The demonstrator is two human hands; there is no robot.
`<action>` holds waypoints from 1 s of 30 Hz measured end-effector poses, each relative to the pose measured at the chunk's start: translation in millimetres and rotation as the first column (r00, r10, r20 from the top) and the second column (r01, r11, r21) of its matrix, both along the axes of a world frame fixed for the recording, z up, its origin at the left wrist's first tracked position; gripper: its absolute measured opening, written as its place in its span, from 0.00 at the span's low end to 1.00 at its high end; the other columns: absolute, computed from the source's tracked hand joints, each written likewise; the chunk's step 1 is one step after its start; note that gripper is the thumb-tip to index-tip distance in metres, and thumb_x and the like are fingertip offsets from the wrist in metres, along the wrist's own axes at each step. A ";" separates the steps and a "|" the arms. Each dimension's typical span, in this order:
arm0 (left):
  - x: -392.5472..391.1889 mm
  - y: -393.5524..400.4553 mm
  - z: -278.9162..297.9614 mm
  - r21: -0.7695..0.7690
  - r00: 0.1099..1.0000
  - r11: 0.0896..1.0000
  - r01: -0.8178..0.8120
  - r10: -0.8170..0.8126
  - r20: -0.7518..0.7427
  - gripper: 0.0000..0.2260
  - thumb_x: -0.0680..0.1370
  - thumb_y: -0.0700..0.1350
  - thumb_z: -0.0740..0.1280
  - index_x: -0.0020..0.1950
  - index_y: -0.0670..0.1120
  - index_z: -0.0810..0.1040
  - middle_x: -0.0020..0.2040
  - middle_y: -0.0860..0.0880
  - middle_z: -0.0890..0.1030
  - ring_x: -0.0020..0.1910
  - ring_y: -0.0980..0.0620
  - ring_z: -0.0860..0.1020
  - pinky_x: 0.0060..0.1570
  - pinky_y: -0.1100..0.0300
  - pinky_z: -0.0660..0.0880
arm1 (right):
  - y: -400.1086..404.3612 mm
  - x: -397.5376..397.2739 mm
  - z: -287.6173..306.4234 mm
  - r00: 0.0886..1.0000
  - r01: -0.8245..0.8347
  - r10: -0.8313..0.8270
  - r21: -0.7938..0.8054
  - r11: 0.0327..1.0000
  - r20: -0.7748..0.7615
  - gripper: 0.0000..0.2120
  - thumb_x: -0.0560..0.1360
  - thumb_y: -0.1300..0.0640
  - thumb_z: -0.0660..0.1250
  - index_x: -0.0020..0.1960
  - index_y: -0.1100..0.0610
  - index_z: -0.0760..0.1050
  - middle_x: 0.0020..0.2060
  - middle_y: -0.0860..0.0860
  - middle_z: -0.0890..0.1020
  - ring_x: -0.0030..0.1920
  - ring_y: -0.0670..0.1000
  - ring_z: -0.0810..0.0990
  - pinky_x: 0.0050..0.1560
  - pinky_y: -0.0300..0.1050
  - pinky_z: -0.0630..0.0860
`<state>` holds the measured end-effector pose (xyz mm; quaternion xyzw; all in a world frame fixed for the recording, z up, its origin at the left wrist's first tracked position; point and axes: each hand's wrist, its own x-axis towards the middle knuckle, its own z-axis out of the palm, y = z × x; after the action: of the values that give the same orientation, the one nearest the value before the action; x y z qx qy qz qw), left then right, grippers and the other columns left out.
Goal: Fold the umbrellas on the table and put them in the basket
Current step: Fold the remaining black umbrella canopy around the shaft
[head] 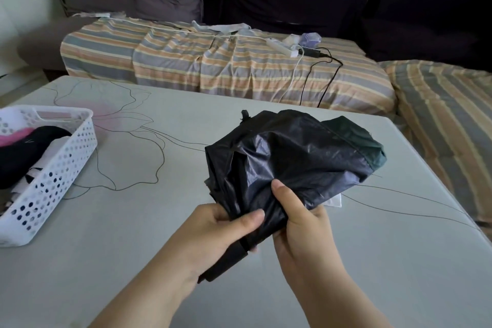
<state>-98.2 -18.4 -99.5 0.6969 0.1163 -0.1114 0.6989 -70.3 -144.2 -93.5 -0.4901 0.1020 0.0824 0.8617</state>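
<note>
Black umbrella (pixel 290 157), canopy loose and crumpled, held above the table (pixel 149 261) between both hands; left hand (pixel 215 237) curled round its lower end near the black handle, thumb across the fabric; right hand (pixel 298 224) pinching the gathered canopy just beside the left, thumb on top; white perforated basket (pixel 57 165), well apart at left, holding dark and pink items.
</note>
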 end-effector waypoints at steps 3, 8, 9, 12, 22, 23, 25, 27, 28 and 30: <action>-1.0 -7.4 0.4 -0.113 0.999 0.993 -0.040 0.044 0.030 0.21 0.61 0.53 0.73 0.45 0.39 0.82 0.39 0.39 0.84 0.32 0.45 0.81 0.32 0.61 0.74 | -3.4 3.1 4.8 1.000 0.013 -0.014 -0.036 0.999 -0.028 0.08 0.75 0.63 0.67 0.54 0.65 0.77 0.44 0.59 0.84 0.43 0.57 0.83 0.50 0.63 0.78; -7.3 -16.1 0.7 -0.048 0.988 0.998 -0.037 0.044 0.145 0.09 0.64 0.49 0.73 0.36 0.44 0.82 0.30 0.41 0.82 0.29 0.48 0.80 0.33 0.64 0.74 | -40.8 32.0 23.7 0.970 0.220 -0.213 0.051 0.974 -0.115 0.10 0.72 0.61 0.71 0.53 0.61 0.80 0.48 0.55 0.86 0.48 0.53 0.85 0.53 0.51 0.80; -7.8 -17.8 -1.9 -0.017 0.988 1.000 -0.021 0.023 0.154 0.07 0.66 0.49 0.74 0.35 0.46 0.82 0.30 0.42 0.82 0.30 0.48 0.81 0.35 0.63 0.75 | -47.7 36.8 25.7 0.964 0.233 -0.221 0.069 0.970 -0.148 0.10 0.72 0.60 0.72 0.52 0.61 0.80 0.47 0.55 0.86 0.47 0.54 0.85 0.52 0.50 0.80; -8.7 -24.4 -3.8 0.031 0.992 1.000 0.005 -0.009 0.128 0.06 0.72 0.44 0.73 0.35 0.48 0.82 0.30 0.43 0.82 0.32 0.47 0.82 0.37 0.59 0.76 | -57.1 42.8 21.7 0.953 0.253 -0.233 0.086 0.964 -0.193 0.10 0.72 0.59 0.71 0.53 0.61 0.81 0.47 0.55 0.86 0.47 0.55 0.85 0.51 0.50 0.80; -8.6 -28.2 -3.4 -0.175 0.996 0.984 0.036 -0.050 -0.076 0.16 0.71 0.53 0.67 0.45 0.40 0.82 0.37 0.37 0.83 0.34 0.47 0.82 0.31 0.65 0.74 | -59.0 37.1 13.6 0.973 0.204 -0.187 0.133 0.970 -0.132 0.07 0.73 0.58 0.70 0.49 0.59 0.82 0.47 0.55 0.86 0.47 0.54 0.85 0.50 0.50 0.80; -9.1 -27.8 -4.6 -0.233 0.993 0.972 0.043 -0.068 -0.101 0.16 0.69 0.52 0.68 0.44 0.39 0.82 0.37 0.36 0.83 0.33 0.46 0.82 0.30 0.64 0.74 | -60.7 35.9 15.5 0.982 0.171 -0.155 0.160 0.972 -0.108 0.06 0.74 0.57 0.68 0.44 0.58 0.84 0.45 0.54 0.86 0.45 0.53 0.85 0.48 0.49 0.80; -11.6 -29.2 -6.9 -0.352 0.979 0.933 0.078 -0.138 -0.149 0.14 0.66 0.49 0.71 0.45 0.40 0.83 0.38 0.36 0.83 0.33 0.44 0.82 0.29 0.61 0.75 | -63.6 34.0 19.7 0.993 0.121 -0.115 0.228 0.966 -0.039 0.12 0.74 0.58 0.66 0.35 0.56 0.84 0.39 0.53 0.86 0.38 0.52 0.85 0.41 0.47 0.82; -15.6 -35.1 -8.4 -0.474 0.953 0.863 0.176 -0.270 -0.136 0.13 0.70 0.49 0.73 0.49 0.41 0.83 0.43 0.34 0.83 0.31 0.43 0.81 0.29 0.57 0.76 | -64.4 30.9 26.4 0.995 0.092 -0.100 0.274 0.957 0.013 0.10 0.70 0.57 0.67 0.32 0.56 0.83 0.36 0.53 0.85 0.35 0.51 0.84 0.35 0.46 0.82; -17.7 -38.2 -7.8 -0.538 0.932 0.811 0.230 -0.343 -0.119 0.14 0.72 0.51 0.72 0.50 0.42 0.84 0.45 0.35 0.83 0.30 0.42 0.81 0.30 0.56 0.77 | -65.1 29.8 28.1 0.995 0.078 -0.092 0.297 0.952 0.033 0.08 0.67 0.56 0.68 0.33 0.56 0.83 0.36 0.53 0.85 0.34 0.51 0.84 0.34 0.46 0.81; -20.8 -41.9 -9.1 -0.618 0.905 0.732 0.288 -0.419 -0.075 0.17 0.71 0.55 0.69 0.48 0.43 0.84 0.44 0.36 0.83 0.28 0.44 0.80 0.31 0.57 0.76 | -66.3 28.0 29.9 0.994 0.050 -0.078 0.324 0.945 0.072 0.07 0.64 0.55 0.68 0.34 0.57 0.83 0.35 0.53 0.85 0.34 0.52 0.84 0.34 0.46 0.82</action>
<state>-119.0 -60.3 -108.6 0.4365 0.0131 -0.3462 0.8303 -42.4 -210.5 -63.6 -0.3424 0.0670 0.0494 0.9359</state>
